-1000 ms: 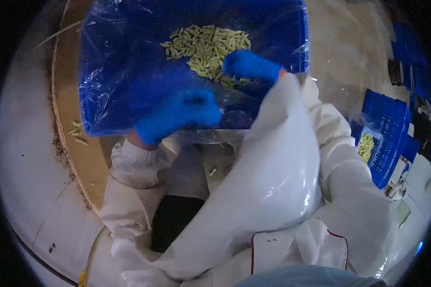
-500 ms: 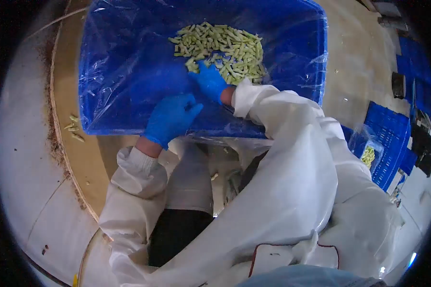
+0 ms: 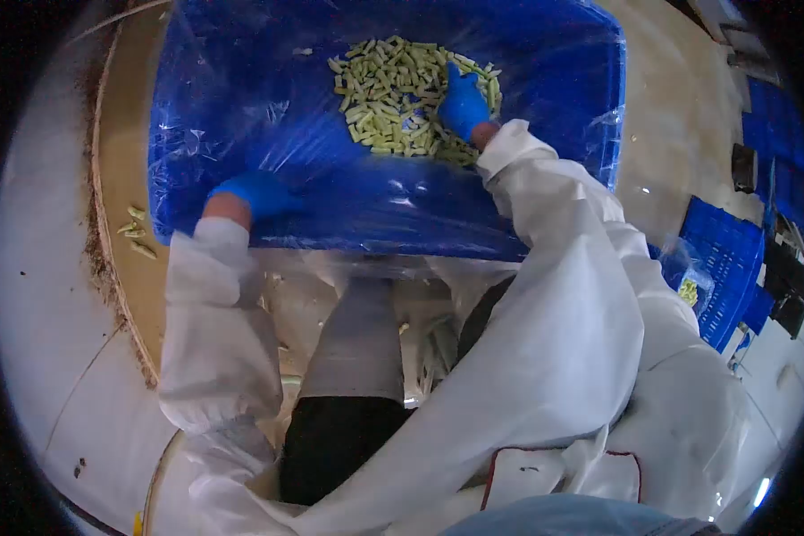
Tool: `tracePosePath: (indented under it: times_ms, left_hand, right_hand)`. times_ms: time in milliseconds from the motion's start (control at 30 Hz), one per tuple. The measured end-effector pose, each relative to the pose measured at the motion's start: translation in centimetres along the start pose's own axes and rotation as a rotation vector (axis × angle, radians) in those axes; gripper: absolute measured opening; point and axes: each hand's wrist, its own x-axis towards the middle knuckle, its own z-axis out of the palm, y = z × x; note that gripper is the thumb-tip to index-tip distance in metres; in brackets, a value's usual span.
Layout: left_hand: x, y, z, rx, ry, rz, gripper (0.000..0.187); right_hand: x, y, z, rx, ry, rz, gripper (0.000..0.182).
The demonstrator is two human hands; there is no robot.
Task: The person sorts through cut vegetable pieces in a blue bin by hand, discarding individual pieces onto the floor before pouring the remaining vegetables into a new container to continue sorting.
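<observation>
Vegetable pieces [image 3: 389, 89] in the bin [image 3: 232, 89], stray bits [image 3: 135, 233] to its left

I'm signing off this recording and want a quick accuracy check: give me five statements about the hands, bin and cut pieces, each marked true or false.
1. The left hand and right hand both wear blue gloves. True.
2. The right hand is at the pile of pale green pieces. True.
3. The left hand is also at the pile. False: it is at the near left part of the blue bin, apart from the pile.
4. Clear plastic lines the blue bin. True.
5. The tan surface left of the bin has no pieces on it. False: a few loose pieces lie there.
</observation>
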Motion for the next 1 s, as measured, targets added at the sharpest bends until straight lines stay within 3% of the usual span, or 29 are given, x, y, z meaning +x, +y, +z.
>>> tracePosePath:
  times_ms: [67,167,200,300,367,500,600,700,767,900,1000]
  left_hand:
    - [-1.3,2.2,-3.5,0.001,-0.277,-0.201,0.050]
    - [3.1,-2.1,-1.6,0.127,-0.291,-0.138,0.051]
    - [5.1,-3.6,-0.7,0.180,-0.264,-0.096,0.051]
    - [7.0,-5.2,0.6,0.228,-0.038,-0.009,0.052]
    - [5.7,-5.4,0.3,0.165,0.298,0.050,0.046]
    - [3.0,-1.5,-0.9,-0.107,0.757,0.269,0.038]
    - [1.8,3.3,-2.4,-0.231,0.688,0.120,0.029]
    - [5.5,3.5,-0.3,-0.296,1.023,0.471,0.025]
    - [3.8,6.0,-0.9,-0.389,1.069,0.555,0.024]
    - [2.3,7.2,-0.6,-0.340,1.007,0.629,0.027]
    - [2.0,7.3,-0.2,-0.186,1.186,0.748,0.026]
  right_hand:
    - [-0.8,0.4,1.1,0.095,0.006,0.062,0.038]
    - [0.0,-1.0,-2.4,0.009,0.117,-0.128,0.027]
    - [1.5,0.2,-1.1,-0.017,0.155,-0.280,0.019]
    - [1.9,-0.7,0.2,-0.095,0.035,-0.195,0.021]
    - [2.8,-0.3,1.6,-0.098,0.096,-0.227,0.025]
    - [2.3,-0.3,0.0,0.012,0.048,-0.302,0.026]
    - [0.8,-1.9,-1.2,0.388,-0.142,-0.164,0.030]
    - [-1.0,-5.3,-2.9,0.875,-0.463,-0.007,0.030]
    - [-3.0,-8.2,-5.2,1.284,-0.738,0.176,0.026]
    - [-5.8,-12.5,-9.9,1.403,-0.827,0.246,0.023]
    - [-6.2,-12.3,-10.7,1.371,-0.894,0.245,0.025]
